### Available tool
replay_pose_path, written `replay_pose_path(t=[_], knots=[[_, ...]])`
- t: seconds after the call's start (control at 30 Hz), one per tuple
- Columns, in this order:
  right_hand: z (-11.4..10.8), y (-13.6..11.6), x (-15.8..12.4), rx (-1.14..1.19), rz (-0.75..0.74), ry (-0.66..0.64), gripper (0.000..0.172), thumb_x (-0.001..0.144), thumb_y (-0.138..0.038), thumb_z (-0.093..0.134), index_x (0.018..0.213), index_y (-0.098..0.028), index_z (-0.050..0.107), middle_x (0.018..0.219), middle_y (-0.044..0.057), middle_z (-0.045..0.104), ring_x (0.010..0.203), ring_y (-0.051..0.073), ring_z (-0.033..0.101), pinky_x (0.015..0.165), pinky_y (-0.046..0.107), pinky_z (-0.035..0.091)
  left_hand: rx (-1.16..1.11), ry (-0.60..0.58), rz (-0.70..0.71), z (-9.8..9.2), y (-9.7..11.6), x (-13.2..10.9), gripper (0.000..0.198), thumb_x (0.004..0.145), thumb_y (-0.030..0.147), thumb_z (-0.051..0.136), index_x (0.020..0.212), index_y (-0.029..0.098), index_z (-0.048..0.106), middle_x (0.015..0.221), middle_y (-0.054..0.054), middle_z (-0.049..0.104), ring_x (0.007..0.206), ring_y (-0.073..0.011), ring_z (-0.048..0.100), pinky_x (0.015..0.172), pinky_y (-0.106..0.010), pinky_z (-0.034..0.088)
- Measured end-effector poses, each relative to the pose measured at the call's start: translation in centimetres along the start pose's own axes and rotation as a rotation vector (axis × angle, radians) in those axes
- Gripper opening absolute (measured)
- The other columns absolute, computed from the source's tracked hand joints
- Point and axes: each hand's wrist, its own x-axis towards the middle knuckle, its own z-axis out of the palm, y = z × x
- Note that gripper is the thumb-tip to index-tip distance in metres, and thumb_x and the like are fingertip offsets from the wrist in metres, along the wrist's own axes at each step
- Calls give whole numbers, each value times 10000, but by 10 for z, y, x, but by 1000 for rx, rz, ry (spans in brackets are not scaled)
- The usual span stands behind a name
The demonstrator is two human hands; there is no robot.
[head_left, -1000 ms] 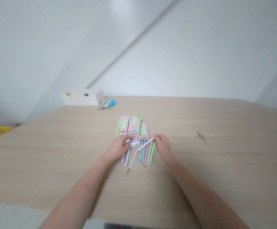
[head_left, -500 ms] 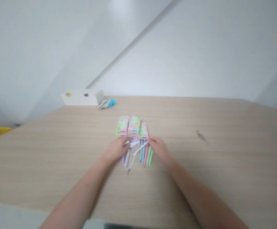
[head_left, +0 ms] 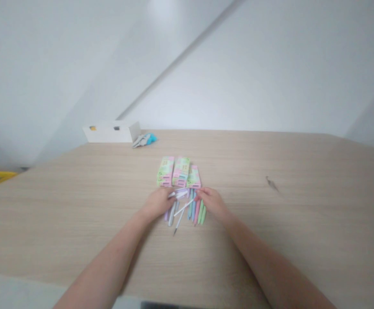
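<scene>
A thin white pen refill [head_left: 184, 207] is being pinched at its far end by the right hand [head_left: 212, 202], while a pale pen barrel [head_left: 178, 194] is being gripped in the closed fingers of the left hand [head_left: 158, 201]. Both are being held just above the row of pastel pens [head_left: 197, 212] lying on the wooden table [head_left: 270, 223], just in front of three pen boxes [head_left: 179, 172]. If the slim refill is being pressed off-axis, it could be bent or dropped among the loose pens, and these could be scattered.
</scene>
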Motion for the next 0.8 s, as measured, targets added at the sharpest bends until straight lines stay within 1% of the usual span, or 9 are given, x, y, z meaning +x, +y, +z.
replay_pose_path(t=[0.17,0.27,0.37,0.47,0.53,0.67,0.73,0.8], knots=[[1,0,0,28,12,-14,227,788,-308,472,782,-152,637,693,9,647,613,127,571,581,218,400,8,3,12,-1,1,0,222,811,321,498,946,211,636,941,-70,671,881,-199,605,736,-256,428],[2,1,2,54,28,24,197,759,-272,487,847,-154,618,686,2,628,622,129,572,588,219,411,11,2,18,0,0,0,218,812,308,492,947,215,636,944,-70,670,884,-200,603,739,-261,428],[2,3,5,93,64,52,188,711,-204,477,851,-165,596,640,-21,592,578,117,543,552,209,396,4,14,10,2,-1,0,224,810,306,494,973,226,625,971,-64,666,894,-200,601,742,-264,429],[3,5,6,164,90,27,208,678,-164,453,850,-168,570,603,-34,556,526,107,506,496,199,369,-14,30,18,3,-1,0,244,805,293,500,1015,237,609,1004,-57,660,925,-197,596,766,-261,427],[5,7,7,208,81,6,226,681,-149,438,877,-167,551,653,-23,564,542,106,516,495,199,385,-8,22,21,3,-1,1,241,808,291,492,1008,231,613,996,-62,661,921,-198,596,767,-261,425],[8,12,6,185,30,-26,313,694,-65,397,958,-175,523,831,10,585,642,99,571,578,204,457,12,7,12,3,-1,1,231,812,298,483,981,222,621,975,-71,663,899,-201,597,743,-263,423],[10,11,5,165,12,-33,338,721,-42,373,996,-183,511,878,20,586,661,95,589,598,210,477,9,17,11,3,-2,1,233,812,300,484,989,227,616,982,-68,661,900,-201,597,742,-264,421],[11,10,2,166,3,-42,326,763,-49,358,1022,-185,502,901,29,590,674,96,604,606,216,490,1,25,16,3,-2,0,231,813,299,484,993,230,613,982,-63,662,900,-199,597,742,-264,419]])
